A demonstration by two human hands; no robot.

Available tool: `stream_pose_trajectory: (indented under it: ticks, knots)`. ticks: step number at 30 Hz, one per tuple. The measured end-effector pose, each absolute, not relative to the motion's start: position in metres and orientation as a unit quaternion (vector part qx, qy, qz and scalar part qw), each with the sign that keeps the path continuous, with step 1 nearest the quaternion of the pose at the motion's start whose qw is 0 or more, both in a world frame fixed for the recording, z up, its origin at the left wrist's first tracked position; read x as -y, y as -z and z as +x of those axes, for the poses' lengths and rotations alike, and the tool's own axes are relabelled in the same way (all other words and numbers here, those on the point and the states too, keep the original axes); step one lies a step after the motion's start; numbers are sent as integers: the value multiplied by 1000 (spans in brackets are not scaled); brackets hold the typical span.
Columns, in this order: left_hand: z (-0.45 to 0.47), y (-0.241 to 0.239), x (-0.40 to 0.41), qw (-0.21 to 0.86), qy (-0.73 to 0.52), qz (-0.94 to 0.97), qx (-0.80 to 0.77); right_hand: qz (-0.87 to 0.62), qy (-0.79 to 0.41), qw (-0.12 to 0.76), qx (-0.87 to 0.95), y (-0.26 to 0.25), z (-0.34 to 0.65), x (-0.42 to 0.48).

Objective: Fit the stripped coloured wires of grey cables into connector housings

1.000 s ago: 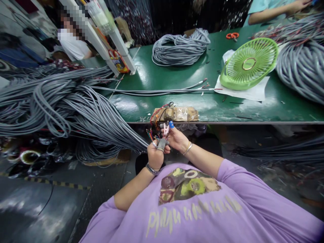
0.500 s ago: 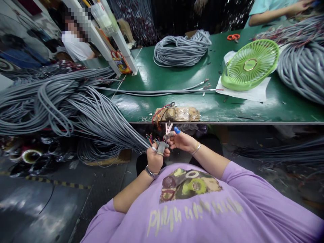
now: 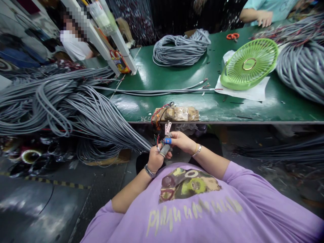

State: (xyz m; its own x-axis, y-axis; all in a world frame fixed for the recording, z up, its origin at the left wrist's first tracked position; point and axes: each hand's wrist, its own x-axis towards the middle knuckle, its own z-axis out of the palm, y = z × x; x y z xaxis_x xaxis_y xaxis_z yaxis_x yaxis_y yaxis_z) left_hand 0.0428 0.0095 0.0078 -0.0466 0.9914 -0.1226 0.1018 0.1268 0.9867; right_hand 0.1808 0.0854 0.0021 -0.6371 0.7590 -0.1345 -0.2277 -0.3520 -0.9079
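Observation:
My left hand (image 3: 155, 159) is closed around the end of a grey cable (image 3: 145, 145), its thumb covered by a grey wrap (image 3: 165, 150). Thin coloured wires (image 3: 158, 139) fan out from that cable end. Close against them, my right hand (image 3: 184, 142) is pinched, with a blue wrap (image 3: 167, 140) on its thumb; its fingertips meet at the wires and partly hide them. A pale pink two-pronged piece (image 3: 168, 127) sticks up just beyond the right fingertips, and I cannot tell whether it is held. Both hands are below the bench's front edge.
A wooden block (image 3: 186, 114) with red and black leads lies at the edge of the green bench (image 3: 141, 111). Grey cables (image 3: 83, 108) heap at left; a cable coil (image 3: 181, 50), orange-handled scissors (image 3: 232, 36) and a green fan (image 3: 249, 64) sit farther back. A co-worker's hand (image 3: 264, 17) rests across the bench.
My right thumb has come down from its raised position and presses toward the wires and the left thumb. My left thumb has tilted. The co-worker's hand has lowered onto the bench.

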Motion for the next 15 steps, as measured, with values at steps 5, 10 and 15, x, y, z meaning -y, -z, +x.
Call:
stream_pose_trajectory:
  ticks: [5, 10, 15]
  knots:
    - [43, -2, -7, 496, -522, 427, -546, -320, -797, 337, 386, 12, 179, -89]
    - [45, -4, -9, 502, -573, 373, -529, -324, -848, 348, 235, 17, 176, -103]
    - [51, -9, -17, 501, -572, 373, -532, -278, -867, 340, 235, 7, 164, -114]
